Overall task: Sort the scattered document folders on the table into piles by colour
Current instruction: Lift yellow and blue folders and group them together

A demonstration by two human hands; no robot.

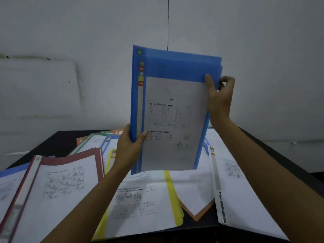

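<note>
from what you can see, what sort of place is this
Probably a plain office or workroom, though I can't be sure: a dark table strewn with paper-filled folders in several colours, blue folders held up for sorting, and a bare white wall behind.

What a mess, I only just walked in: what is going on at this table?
A person is sorting folders by colour. Both hands hold some blue folders upright above the table: the left hand grips the lower left edge, the right hand pinches the upper right edge. Below, a yellow folder, a maroon folder, an orange folder and a white folder lie overlapping, not yet piled.
</note>
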